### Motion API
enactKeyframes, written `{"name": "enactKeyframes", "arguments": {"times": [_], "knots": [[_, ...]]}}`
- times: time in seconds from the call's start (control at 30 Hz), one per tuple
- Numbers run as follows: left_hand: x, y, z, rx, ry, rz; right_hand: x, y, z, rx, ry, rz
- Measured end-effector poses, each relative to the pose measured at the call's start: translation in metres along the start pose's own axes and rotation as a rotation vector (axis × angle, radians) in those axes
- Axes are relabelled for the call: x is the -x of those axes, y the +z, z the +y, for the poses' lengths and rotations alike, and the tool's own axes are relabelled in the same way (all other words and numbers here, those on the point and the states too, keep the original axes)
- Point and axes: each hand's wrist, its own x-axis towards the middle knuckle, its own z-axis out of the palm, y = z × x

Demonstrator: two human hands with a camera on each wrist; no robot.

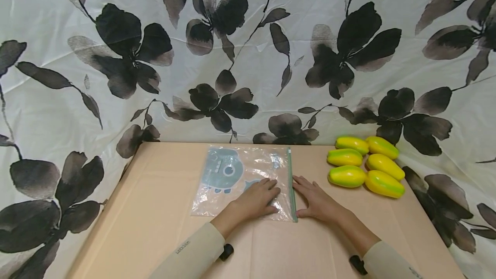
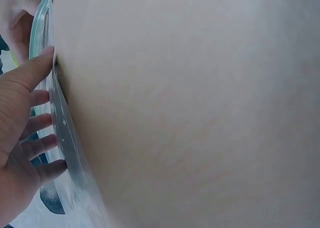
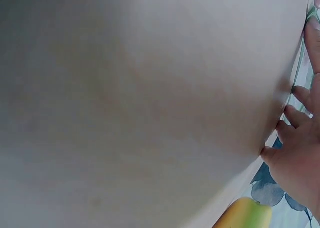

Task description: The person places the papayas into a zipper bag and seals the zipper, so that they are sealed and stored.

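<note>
A clear zip bag (image 1: 257, 160) with a blue cartoon monster print lies flat on the cardboard, its green zip strip (image 1: 290, 175) along the right side. My left hand (image 1: 253, 199) rests on the bag just left of that strip, fingers spread and pressing down. On the other side, my right hand (image 1: 319, 201) touches the cardboard beside the strip, its fingertips and thumb against or very near the edge. In the left wrist view the fingertips (image 2: 47, 119) meet the plastic. No contents show inside the bag.
Several yellow-green fruits (image 1: 383, 165), papaya- or mango-like, sit in two columns at the back right, beyond my right hand. Underneath is a cardboard sheet (image 1: 155, 201). A white cloth with dark flowers (image 1: 271, 72) rises behind it and shows at both sides.
</note>
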Motion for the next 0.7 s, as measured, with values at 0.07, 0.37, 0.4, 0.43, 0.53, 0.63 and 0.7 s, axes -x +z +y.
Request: {"name": "enactKeyframes", "arguments": {"times": [0.07, 0.37, 0.4, 0.43, 0.53, 0.63, 0.7], "knots": [[-0.001, 0.002, -0.001, 0.000, -0.001, 0.017, -0.001, 0.000, 0.000, 0.004, 0.001, 0.003], [-0.012, 0.006, 0.003, 0.001, -0.117, 0.062, -0.003, 0.000, 0.003, 0.019, -0.003, -0.005], [-0.014, 0.007, 0.004, -0.001, -0.133, 0.068, -0.003, 0.000, 0.003, 0.019, -0.004, -0.007], [-0.016, 0.007, 0.005, -0.004, -0.149, 0.075, -0.003, 0.000, 0.002, 0.018, -0.002, -0.010], [-0.022, 0.008, 0.009, -0.014, -0.196, 0.092, -0.003, -0.002, 0.002, 0.016, 0.003, -0.014], [-0.028, 0.010, 0.013, -0.022, -0.251, 0.084, -0.003, -0.002, 0.002, 0.017, 0.007, -0.018], [-0.032, 0.012, 0.016, -0.020, -0.286, 0.072, -0.003, -0.002, 0.002, 0.016, 0.008, -0.021]]}}
